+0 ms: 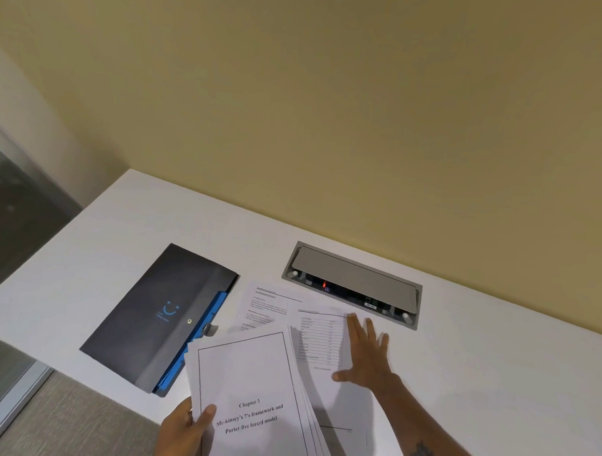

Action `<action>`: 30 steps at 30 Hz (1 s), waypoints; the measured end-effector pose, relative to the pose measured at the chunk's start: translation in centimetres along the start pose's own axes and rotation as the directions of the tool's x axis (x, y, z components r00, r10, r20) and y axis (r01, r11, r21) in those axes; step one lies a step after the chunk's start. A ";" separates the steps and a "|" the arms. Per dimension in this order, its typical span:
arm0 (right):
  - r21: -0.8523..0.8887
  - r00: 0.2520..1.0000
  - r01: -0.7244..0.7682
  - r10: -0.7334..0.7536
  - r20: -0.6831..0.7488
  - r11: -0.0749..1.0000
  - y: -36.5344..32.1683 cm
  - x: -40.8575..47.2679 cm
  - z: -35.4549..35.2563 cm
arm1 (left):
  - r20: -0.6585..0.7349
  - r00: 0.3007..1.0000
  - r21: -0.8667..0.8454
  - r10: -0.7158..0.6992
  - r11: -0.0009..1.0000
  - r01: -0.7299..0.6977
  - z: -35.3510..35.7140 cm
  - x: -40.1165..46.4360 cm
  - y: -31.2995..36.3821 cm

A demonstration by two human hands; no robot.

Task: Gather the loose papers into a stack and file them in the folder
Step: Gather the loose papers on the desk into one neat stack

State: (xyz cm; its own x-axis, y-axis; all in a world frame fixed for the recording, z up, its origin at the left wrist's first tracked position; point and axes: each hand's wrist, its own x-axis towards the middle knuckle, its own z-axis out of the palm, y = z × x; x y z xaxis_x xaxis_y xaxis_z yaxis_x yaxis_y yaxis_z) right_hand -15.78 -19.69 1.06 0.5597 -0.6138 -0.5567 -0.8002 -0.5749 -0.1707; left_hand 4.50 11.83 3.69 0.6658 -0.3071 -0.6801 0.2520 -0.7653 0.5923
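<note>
My left hand grips the lower left corner of a stack of white papers; the top sheet reads "Chapter 3". My right hand lies flat, fingers spread, on the right edge of a loose sheet with a table on the white desk. Another printed sheet lies behind it, partly covered. The dark grey folder, with blue inner dividers showing at its right edge and a snap button, lies shut to the left of the papers.
A grey recessed power box with a red light sits in the white desk just beyond my right hand. A yellow wall rises behind. The desk's left edge drops to the floor and a glass panel.
</note>
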 end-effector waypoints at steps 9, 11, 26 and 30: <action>0.265 0.984 -0.088 0.125 -0.126 0.960 -0.2 -2.4 2.2 | -0.009 1.000 -0.083 -0.002 0.997 0.001 0.6 0.3 0.5; 0.397 0.967 -0.165 0.228 -0.116 0.903 -0.4 -3.2 3.0 | -0.013 1.000 -0.082 0.012 0.997 -0.013 0.7 0.2 0.7; 0.914 0.917 -0.097 0.392 -0.071 0.394 3.0 -6.5 3.3 | 0.124 0.992 -0.237 0.031 0.971 -0.001 1.4 1.1 3.3; 0.948 0.963 -0.088 0.268 0.003 0.305 1.7 -7.2 2.9 | 0.134 0.989 -0.180 0.060 0.983 -0.035 1.6 1.0 4.3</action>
State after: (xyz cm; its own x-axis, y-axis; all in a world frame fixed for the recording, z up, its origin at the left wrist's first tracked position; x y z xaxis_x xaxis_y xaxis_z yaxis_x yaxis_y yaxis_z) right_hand -21.81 -14.66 2.38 0.3239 -0.7437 -0.5849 -0.4972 0.3921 -0.7740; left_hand 5.09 7.31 4.84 0.5797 -0.4249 -0.6952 0.3508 -0.6399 0.6837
